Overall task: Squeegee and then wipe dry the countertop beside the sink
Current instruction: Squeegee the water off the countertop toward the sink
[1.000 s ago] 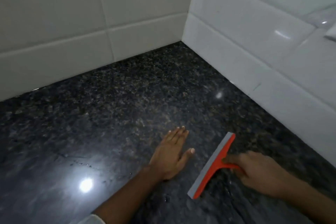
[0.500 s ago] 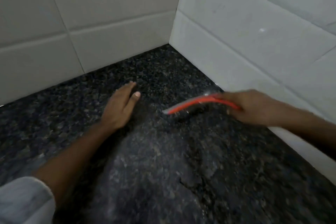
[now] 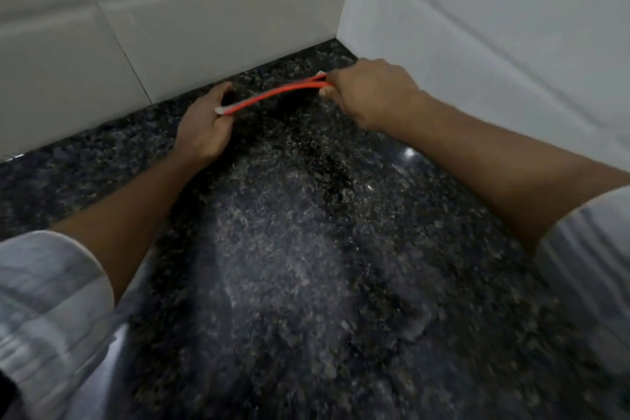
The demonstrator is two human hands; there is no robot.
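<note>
Head view shows the red squeegee (image 3: pixel 272 95) low over the dark speckled counter (image 3: pixel 289 249) near the tiled corner, right hand (image 3: pixel 371 92) fingers clenched round its handle end, left hand (image 3: pixel 204 126) pinching its far end.

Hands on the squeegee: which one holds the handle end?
The right hand, nearest the corner, grips the handle; the left hand pinches the squeegee blade tip.
</note>
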